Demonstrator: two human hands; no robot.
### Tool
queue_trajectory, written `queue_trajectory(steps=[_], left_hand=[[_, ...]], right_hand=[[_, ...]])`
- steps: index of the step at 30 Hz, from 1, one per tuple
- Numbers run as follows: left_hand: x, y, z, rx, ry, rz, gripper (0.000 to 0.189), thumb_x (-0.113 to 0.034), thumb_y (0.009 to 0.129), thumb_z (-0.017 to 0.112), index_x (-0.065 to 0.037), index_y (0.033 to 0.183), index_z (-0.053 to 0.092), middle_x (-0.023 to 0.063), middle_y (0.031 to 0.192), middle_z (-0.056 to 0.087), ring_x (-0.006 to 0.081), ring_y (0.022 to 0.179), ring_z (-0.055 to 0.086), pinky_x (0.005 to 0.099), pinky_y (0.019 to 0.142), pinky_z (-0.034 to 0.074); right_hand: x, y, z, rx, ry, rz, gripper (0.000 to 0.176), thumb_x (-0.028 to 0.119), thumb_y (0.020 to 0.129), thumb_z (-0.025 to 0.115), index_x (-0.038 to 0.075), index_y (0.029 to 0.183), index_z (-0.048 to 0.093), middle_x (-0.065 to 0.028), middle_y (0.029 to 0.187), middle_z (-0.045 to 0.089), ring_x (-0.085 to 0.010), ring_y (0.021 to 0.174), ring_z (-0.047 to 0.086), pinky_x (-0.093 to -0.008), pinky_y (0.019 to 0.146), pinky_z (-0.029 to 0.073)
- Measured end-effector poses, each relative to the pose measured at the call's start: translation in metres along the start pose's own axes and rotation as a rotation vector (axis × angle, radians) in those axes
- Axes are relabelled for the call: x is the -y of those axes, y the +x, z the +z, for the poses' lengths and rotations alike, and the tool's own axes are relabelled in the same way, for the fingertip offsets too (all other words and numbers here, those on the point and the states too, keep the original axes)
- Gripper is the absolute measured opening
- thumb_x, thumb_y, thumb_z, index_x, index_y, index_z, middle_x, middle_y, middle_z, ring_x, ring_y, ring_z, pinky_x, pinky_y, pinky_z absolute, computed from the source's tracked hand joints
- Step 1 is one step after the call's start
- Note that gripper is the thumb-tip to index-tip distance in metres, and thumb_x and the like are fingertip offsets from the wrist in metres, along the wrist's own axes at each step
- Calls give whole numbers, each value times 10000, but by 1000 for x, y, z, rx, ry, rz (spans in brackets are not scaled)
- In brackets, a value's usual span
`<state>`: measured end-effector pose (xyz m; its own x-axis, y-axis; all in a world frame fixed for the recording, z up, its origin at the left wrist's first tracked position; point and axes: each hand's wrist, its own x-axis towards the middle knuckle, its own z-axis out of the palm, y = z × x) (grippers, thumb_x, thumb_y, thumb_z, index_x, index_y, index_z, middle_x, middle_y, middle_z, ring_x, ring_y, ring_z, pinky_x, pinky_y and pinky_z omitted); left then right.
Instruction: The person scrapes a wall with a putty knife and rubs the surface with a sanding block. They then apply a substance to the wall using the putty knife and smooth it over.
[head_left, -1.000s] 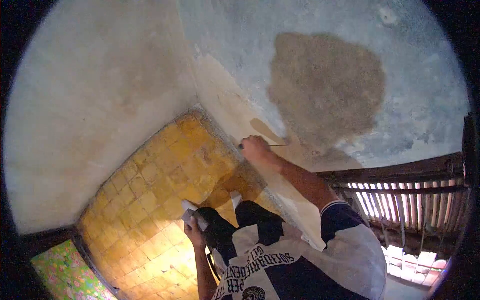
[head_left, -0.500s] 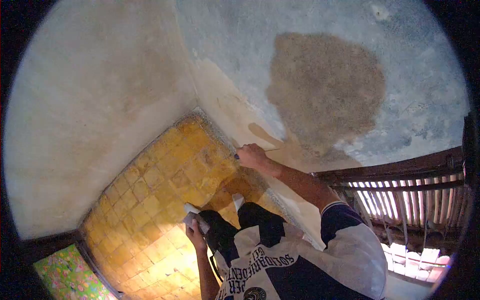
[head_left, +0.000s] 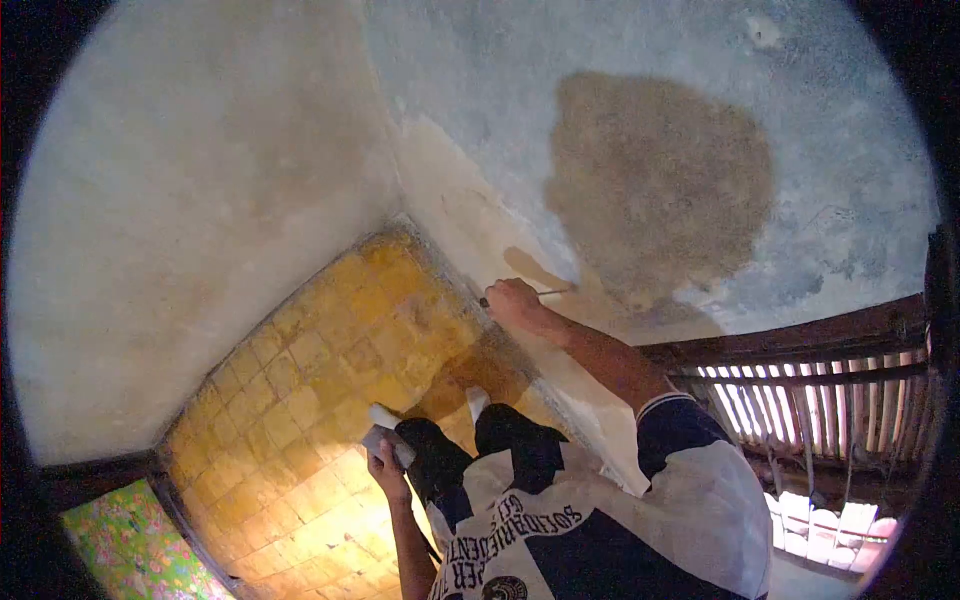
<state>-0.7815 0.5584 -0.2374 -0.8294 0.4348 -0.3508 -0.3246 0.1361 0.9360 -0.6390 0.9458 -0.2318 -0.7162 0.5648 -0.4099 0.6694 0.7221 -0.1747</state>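
Fingers of the right hand [head_left: 515, 302] are clenched round the handle of a thin knife [head_left: 555, 292]. Its blade points right and seems to touch the wall [head_left: 480, 90], low down near the corner. The blade rests at the edge of a pale coat [head_left: 450, 200] that runs along the wall's foot. A large rough brown patch [head_left: 660, 180] lies just above and to the right.

The left hand [head_left: 386, 466] hangs lower, by the person's dark knees, with its fingers closed on a small white piece [head_left: 381, 427]. What that piece is cannot be told.

Below is a floor [head_left: 300, 380] of worn yellow tiles. Wooden slats [head_left: 820, 400] stand at the right.

This stroke likely goes best with the blade held shallow to the wall, under even pressure, drawn out from the pale edge towards the patch. The wrist should stay firm so no ridges form.
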Motion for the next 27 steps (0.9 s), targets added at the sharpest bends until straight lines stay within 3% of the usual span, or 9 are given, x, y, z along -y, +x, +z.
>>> queue_trajectory(steps=[1,4,8,12,16,20,21,25,27], left_hand=[[0,-3,-5,15,27,11,206,-264,1000,558,-65,1036,600,-40,779,560,41,603,455,220,494,342],[10,0,-14,43,0,-52,200,-252,1002,554,-61,1042,601,-28,819,572,49,637,478,227,522,375],[21,2,-11,-35,-46,44,224,-256,1000,559,-41,1049,599,-12,845,598,71,669,511,244,563,422],[9,-4,-23,69,40,-42,309,-271,996,564,-5,1153,579,47,995,632,122,837,583,274,690,490],[6,-7,-18,1,3,22,303,-280,990,574,-6,1119,582,33,947,633,110,783,581,266,645,483],[0,-10,-19,23,-20,-96,258,-277,990,578,-32,1072,590,2,889,628,82,716,575,234,595,461],[2,-13,-18,23,-25,-88,248,-274,990,579,-38,1066,593,-2,886,627,78,708,568,233,587,454],[8,-5,-8,26,-40,44,231,-267,990,583,-53,1074,600,-19,883,619,62,684,538,228,563,429],[0,-11,-13,37,4,-18,244,-265,989,585,-46,1096,599,-15,891,619,64,693,539,229,566,431]], right_hand=[[5,-4,5,-139,57,-83,272,244,751,681,14,895,680,-202,868,676,-356,844,683,-477,760,559],[38,-19,-27,-154,48,-41,272,233,747,685,9,901,678,-209,876,673,-358,861,683,-471,756,564],[4,-5,-17,-130,43,13,262,226,737,690,6,880,693,-217,850,678,-367,851,686,-466,739,571],[26,-13,-27,-166,45,-12,233,204,739,679,-4,839,708,-222,812,683,-356,797,692,-456,712,577],[-30,-9,2,-67,81,111,228,192,717,676,7,844,714,-233,817,681,-374,794,686,-458,718,575],[13,-18,24,-212,129,-37,287,226,723,688,-1,896,706,-227,813,682,-380,805,683,-463,752,561],[33,-36,-13,-194,104,-62,282,227,736,686,13,917,702,-226,813,680,-375,805,685,-466,760,554],[3,-17,-15,-66,67,-48,277,256,782,651,21,919,702,-228,860,683,-386,844,690,-491,753,565],[18,-19,-1,-42,45,-66,260,235,769,683,21,917,695,-219,831,672,-365,857,683,-474,754,556]])
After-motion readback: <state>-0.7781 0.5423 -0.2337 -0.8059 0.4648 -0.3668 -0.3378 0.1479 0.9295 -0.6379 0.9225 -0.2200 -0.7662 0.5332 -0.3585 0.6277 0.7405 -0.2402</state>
